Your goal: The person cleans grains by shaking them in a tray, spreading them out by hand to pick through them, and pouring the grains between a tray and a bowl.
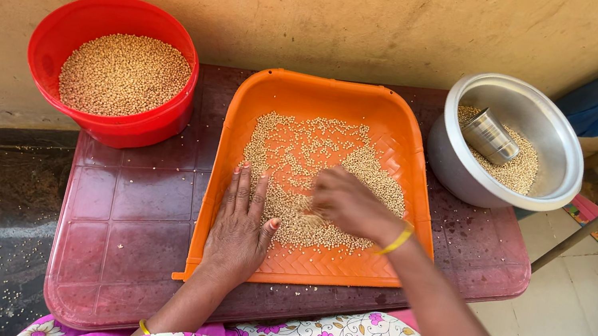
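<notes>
An orange winnowing tray (395,123) lies on a maroon plastic table (128,220), with pale grain (302,148) spread over its woven floor. My left hand (241,223) rests flat on the tray's near left part, fingers together and pointing away from me. My right hand (346,203), blurred, has its fingers curled down into the grain in the middle of the tray; whether it pinches anything is unclear. A yellow bangle (397,239) is on that wrist.
A red tub (63,31) full of grain stands at the table's back left. A steel bowl (560,155) with grain and a steel cup (490,135) sits back right. A plastered wall runs behind. Scattered grain lies on the dark floor at left.
</notes>
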